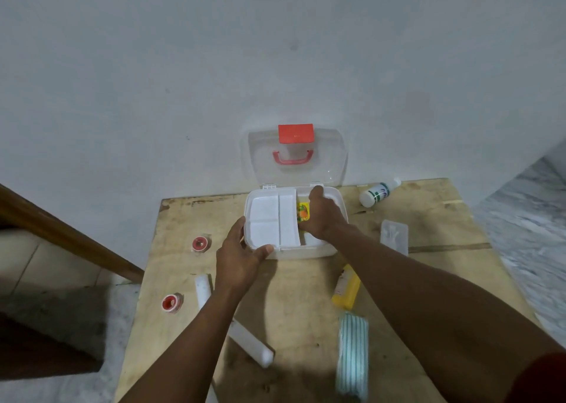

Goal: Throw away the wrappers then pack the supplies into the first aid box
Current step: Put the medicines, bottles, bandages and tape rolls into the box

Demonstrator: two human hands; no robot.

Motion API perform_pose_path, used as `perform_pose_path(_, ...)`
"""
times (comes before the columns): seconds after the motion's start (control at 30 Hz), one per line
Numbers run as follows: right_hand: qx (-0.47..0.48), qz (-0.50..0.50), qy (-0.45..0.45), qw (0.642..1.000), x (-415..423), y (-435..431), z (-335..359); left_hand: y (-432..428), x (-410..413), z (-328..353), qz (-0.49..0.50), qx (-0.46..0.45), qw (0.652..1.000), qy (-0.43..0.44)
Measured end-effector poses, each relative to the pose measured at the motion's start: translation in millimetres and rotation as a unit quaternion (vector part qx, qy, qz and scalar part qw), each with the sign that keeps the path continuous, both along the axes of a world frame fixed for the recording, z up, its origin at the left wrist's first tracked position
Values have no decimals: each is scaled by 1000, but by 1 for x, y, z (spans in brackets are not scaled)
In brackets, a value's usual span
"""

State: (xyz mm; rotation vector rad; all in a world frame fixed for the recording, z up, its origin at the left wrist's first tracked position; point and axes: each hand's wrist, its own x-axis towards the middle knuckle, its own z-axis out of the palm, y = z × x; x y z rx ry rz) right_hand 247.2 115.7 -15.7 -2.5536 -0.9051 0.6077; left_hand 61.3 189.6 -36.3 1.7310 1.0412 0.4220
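Left grip [242, 258] clasps the near corner of the open first aid box [309, 252], likely steadying it, while the right grip [321, 216], just beyond, dips inside against a yellow packet [303, 212], fingers hidden, so whether it holds anything I cannot tell.

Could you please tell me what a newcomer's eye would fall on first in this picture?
The open first aid box at the far edge of the wooden table stands out first, its clear lid with a red latch upright by the wall. The left hand grips the box's front left corner. The right hand reaches into its right side, over a yellow and orange packet.
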Motion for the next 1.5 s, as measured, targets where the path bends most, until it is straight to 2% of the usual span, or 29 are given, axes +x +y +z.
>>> perform_pose_path(0.17, 35, -38, -32, 998, -12, -25, 16, -1, -2, 4, -25, 22, 999, 2)
perform_pose_path(0.37, 130, -99, -70, 984, -47, -71, 32, -4, -5, 6, -75, 51, 996, -10)
perform_pose_path(0.5, 113, -137, -99, 979, -73, -105, 32, 3, -2, 1, -79, 59, 995, -4)
perform_pose_path(0.6, 60, -151, -100, 982, -92, -133, 21, 7, 2, -2, -92, 75, 993, 5)
perform_pose_path(0.83, -131, -188, 42, 973, -127, -174, 2, 10, 5, -6, -101, 76, 992, 4)
perform_pose_path(1.03, -138, -153, 137, 969, -129, -175, 4, 13, 5, -6, -112, 73, 991, -6)
perform_pose_path(1.17, -73, -140, 263, 952, -106, -164, 33, 18, 5, -4, -150, 73, 986, -30)
perform_pose_path(1.33, 66, -152, 322, 932, -61, -125, 76, 23, 6, -3, -179, 62, 980, -57)
perform_pose_path(1.4, 133, -164, 311, 927, -43, -106, 89, 23, 7, -3, -186, 57, 979, -63)
perform_pose_path(1.5, 201, -195, 242, 929, -18, -79, 95, 22, 10, -3, -183, 50, 979, -72)
